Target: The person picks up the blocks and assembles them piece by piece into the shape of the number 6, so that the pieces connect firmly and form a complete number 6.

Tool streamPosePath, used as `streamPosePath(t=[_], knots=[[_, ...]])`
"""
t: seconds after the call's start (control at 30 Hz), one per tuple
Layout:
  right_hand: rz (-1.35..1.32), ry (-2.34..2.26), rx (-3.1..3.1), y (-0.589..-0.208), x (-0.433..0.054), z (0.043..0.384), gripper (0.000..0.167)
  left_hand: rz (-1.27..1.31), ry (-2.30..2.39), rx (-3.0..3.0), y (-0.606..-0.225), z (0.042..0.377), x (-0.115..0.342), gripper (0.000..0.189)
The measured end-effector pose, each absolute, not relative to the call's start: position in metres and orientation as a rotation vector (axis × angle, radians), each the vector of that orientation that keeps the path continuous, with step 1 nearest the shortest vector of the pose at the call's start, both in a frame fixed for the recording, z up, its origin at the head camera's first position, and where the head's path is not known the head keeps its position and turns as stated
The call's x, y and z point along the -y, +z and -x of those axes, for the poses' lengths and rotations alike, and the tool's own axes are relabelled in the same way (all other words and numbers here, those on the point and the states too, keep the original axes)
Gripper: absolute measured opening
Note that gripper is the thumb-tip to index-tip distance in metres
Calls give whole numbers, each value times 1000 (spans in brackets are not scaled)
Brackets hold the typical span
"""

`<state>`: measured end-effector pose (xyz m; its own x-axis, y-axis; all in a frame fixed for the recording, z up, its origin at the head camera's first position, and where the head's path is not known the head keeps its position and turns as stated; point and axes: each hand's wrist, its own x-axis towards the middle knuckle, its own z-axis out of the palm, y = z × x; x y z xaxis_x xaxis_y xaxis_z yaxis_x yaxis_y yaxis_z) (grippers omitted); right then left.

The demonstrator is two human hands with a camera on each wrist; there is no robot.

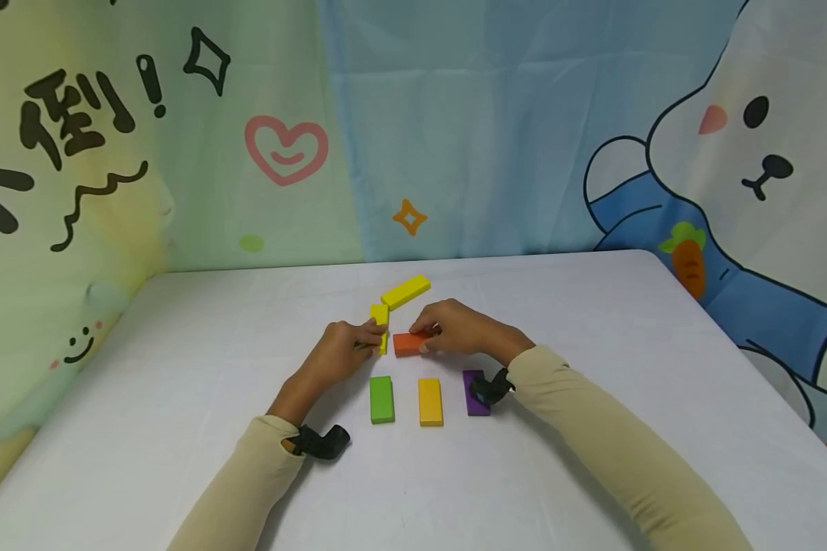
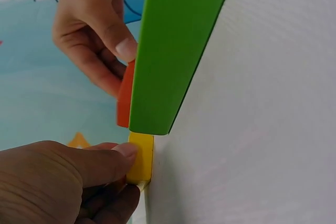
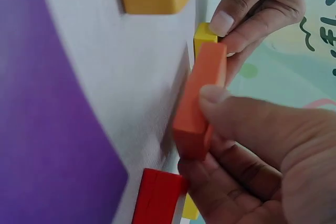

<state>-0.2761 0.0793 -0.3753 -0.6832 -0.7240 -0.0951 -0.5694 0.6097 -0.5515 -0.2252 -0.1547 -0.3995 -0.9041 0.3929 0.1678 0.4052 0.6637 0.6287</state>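
While the right hand (image 1: pixel 458 329) pinches a smooth, plain orange-red block (image 1: pixel 406 345), a flat-sided oblong turned crosswise, between thumb and fingers, the left hand (image 1: pixel 344 348) grips a bright yellow block (image 1: pixel 379 314) just beside its left end. Close by the right hand's fingers is a deeper red block (image 3: pixel 159 198), and beyond the left hand's grip a second yellow block (image 1: pixel 406 291) slants off rightward; nearer the person than both grips, a green block (image 1: pixel 382 399), an amber block (image 1: pixel 430 402) and a purple block (image 1: pixel 478 411) lie in a spaced row.
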Motion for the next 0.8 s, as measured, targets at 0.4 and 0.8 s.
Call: streamPosePath(t=[0.4, 0.8], knots=[[1020, -857, -2483, -371, -81, 265, 31, 683, -1115, 2828, -399, 224, 155, 22], [1044, -843, -2445, -371, -78, 259, 30, 667, -1148, 2817, -399, 224, 155, 21]])
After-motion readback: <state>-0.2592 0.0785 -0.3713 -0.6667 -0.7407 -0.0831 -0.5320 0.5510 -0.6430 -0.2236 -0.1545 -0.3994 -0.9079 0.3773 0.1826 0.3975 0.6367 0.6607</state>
